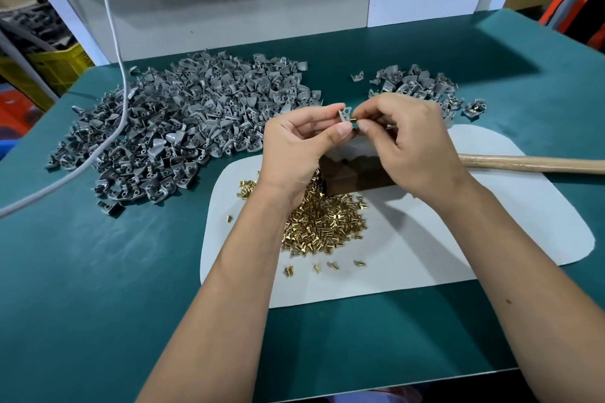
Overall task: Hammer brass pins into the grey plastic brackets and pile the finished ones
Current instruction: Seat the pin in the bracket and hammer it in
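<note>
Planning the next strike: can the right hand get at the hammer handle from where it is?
Probably yes: the wooden handle lies bare on the table just beside the right hand, nothing between, but it must first let go of the brass pin.

The hands [360, 144] hide most of the dark block [347, 180]; the wooden handle [530, 164] runs off-frame.

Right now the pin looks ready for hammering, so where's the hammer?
In the head view only its wooden handle shows, lying on the right of the table, partly on the white mat, just right of the right hand. The head is hidden.
</note>
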{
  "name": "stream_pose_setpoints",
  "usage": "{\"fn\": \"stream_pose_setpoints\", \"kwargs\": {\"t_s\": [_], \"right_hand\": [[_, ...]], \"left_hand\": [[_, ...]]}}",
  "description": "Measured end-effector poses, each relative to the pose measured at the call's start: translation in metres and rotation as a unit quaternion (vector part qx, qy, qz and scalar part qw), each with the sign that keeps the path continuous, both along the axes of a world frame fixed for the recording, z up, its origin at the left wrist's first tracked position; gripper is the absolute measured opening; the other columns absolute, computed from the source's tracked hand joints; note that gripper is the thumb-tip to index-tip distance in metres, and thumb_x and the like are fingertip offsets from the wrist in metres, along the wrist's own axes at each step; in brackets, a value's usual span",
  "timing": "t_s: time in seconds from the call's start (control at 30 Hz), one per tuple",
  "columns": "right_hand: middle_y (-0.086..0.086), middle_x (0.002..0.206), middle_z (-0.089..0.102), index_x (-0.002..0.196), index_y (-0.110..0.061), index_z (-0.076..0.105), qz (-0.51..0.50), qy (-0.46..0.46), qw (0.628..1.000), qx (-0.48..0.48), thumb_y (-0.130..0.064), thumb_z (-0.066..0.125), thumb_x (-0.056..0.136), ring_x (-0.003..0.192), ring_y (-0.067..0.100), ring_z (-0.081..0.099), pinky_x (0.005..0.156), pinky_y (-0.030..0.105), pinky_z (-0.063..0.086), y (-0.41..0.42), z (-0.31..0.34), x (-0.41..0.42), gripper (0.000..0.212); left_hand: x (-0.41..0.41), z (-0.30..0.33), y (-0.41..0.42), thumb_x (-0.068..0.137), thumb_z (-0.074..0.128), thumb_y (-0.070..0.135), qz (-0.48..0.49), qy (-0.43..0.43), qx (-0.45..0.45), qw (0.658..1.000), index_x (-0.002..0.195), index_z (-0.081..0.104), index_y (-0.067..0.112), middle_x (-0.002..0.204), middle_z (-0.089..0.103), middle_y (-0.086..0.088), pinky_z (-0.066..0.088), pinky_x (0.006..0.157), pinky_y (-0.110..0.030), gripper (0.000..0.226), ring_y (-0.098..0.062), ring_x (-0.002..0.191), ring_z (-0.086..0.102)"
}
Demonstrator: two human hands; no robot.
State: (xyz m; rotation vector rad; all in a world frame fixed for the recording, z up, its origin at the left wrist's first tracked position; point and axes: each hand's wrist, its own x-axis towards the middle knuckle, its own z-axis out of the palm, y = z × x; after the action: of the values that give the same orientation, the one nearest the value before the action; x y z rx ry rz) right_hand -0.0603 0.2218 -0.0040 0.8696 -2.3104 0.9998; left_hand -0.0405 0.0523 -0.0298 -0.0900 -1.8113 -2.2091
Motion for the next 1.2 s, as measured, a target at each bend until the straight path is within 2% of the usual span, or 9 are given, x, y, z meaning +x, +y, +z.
{"fn": "stream_pose_setpoints", "kwargs": {"t_s": [0.13, 0.27, 0.4, 0.53, 0.67, 0.77, 0.97, 1.1, 1.2], "right_hand": [[0.004, 0.091, 0.072, 0.097, -0.005, 0.075, -0.001, 0.068, 0.998, -0.012, -0.008, 0.068, 0.093, 0.085, 0.015, 0.065, 0.081, 0.025, 0.052, 0.003, -0.001, -0.001, 0.007], [0.007, 0.090, 0.072, 0.096, -0.005, 0.076, -0.001, 0.117, 0.993, -0.024, -0.008, 0.068, 0.095, 0.084, 0.018, 0.065, 0.079, 0.029, 0.053, 0.003, -0.005, -0.005, 0.008], [0.007, 0.089, 0.069, 0.096, -0.004, 0.077, -0.008, 0.134, 0.990, -0.034, -0.006, 0.069, 0.095, 0.083, 0.015, 0.063, 0.079, 0.020, 0.048, 0.001, -0.007, -0.004, 0.008], [0.007, 0.087, 0.067, 0.094, -0.004, 0.076, 0.011, 0.116, 0.993, -0.028, -0.007, 0.068, 0.096, 0.080, 0.014, 0.060, 0.077, 0.019, 0.045, -0.006, -0.008, -0.003, 0.009], [0.008, 0.087, 0.069, 0.092, -0.003, 0.075, -0.013, 0.106, 0.994, -0.032, -0.006, 0.068, 0.094, 0.080, 0.017, 0.062, 0.075, 0.022, 0.049, -0.007, -0.007, -0.003, 0.008], [0.007, 0.086, 0.071, 0.090, -0.003, 0.075, -0.046, 0.089, 0.994, -0.045, -0.006, 0.068, 0.092, 0.078, 0.016, 0.062, 0.073, 0.022, 0.049, -0.007, -0.008, -0.002, 0.008], [0.003, 0.086, 0.073, 0.090, -0.005, 0.076, -0.071, 0.049, 0.994, -0.064, -0.010, 0.069, 0.091, 0.077, 0.010, 0.062, 0.074, 0.015, 0.048, -0.008, -0.007, -0.003, 0.009], [0.002, 0.083, 0.072, 0.088, -0.007, 0.076, -0.070, 0.030, 0.996, -0.055, -0.011, 0.068, 0.090, 0.075, 0.012, 0.063, 0.072, 0.025, 0.052, -0.007, -0.006, -0.003, 0.009], [-0.001, 0.079, 0.072, 0.087, -0.010, 0.076, -0.068, 0.010, 0.996, -0.058, -0.012, 0.069, 0.089, 0.072, 0.011, 0.064, 0.069, 0.028, 0.054, -0.007, -0.005, -0.002, 0.008]], "left_hand": [[0.001, 0.002, -0.001, 0.082, 0.076, -0.007, -0.035, 0.000, 0.021, 0.999, 0.109, 0.075, 0.006, 0.090, 0.078, -0.013, 0.061, 0.084, -0.032, 0.030, -0.024, 0.083, 0.074], [0.000, 0.001, -0.001, 0.085, 0.074, -0.004, -0.049, -0.005, 0.042, 0.998, 0.108, 0.075, 0.006, 0.090, 0.077, -0.013, 0.061, 0.086, -0.032, 0.025, -0.021, 0.083, 0.073], [0.002, 0.004, 0.000, 0.094, 0.068, 0.007, -0.059, -0.034, 0.056, 0.996, 0.096, 0.078, 0.002, 0.086, 0.076, -0.014, 0.062, 0.073, -0.026, 0.011, -0.019, 0.073, 0.072], [0.004, 0.004, 0.001, 0.100, 0.063, 0.016, -0.035, -0.066, 0.031, 0.997, 0.086, 0.077, 0.004, 0.076, 0.074, -0.013, 0.059, 0.064, -0.023, 0.023, -0.018, 0.067, 0.070], [0.002, 0.004, 0.003, 0.102, 0.061, 0.017, 0.004, -0.052, 0.033, 0.998, 0.097, 0.075, -0.001, 0.088, 0.076, -0.019, 0.062, 0.073, -0.029, 0.024, -0.024, 0.076, 0.072], [0.002, 0.002, 0.004, 0.099, 0.062, 0.006, 0.012, -0.025, 0.033, 0.999, 0.103, 0.074, -0.003, 0.096, 0.076, -0.020, 0.062, 0.079, -0.031, 0.015, -0.027, 0.082, 0.074], [-0.001, -0.003, 0.008, 0.084, 0.074, -0.011, 0.015, 0.029, -0.030, 0.999, 0.100, 0.076, 0.000, 0.095, 0.077, -0.018, 0.061, 0.084, -0.036, 0.019, -0.024, 0.086, 0.073], [-0.001, -0.005, 0.011, 0.083, 0.075, -0.011, 0.036, 0.028, -0.031, 0.999, 0.097, 0.077, 0.001, 0.089, 0.078, -0.014, 0.062, 0.081, -0.035, 0.018, -0.021, 0.080, 0.074], [-0.002, -0.004, 0.012, 0.083, 0.076, -0.009, 0.047, 0.023, -0.044, 0.998, 0.094, 0.078, 0.002, 0.088, 0.078, -0.015, 0.063, 0.083, -0.042, 0.016, -0.024, 0.079, 0.075]]}}
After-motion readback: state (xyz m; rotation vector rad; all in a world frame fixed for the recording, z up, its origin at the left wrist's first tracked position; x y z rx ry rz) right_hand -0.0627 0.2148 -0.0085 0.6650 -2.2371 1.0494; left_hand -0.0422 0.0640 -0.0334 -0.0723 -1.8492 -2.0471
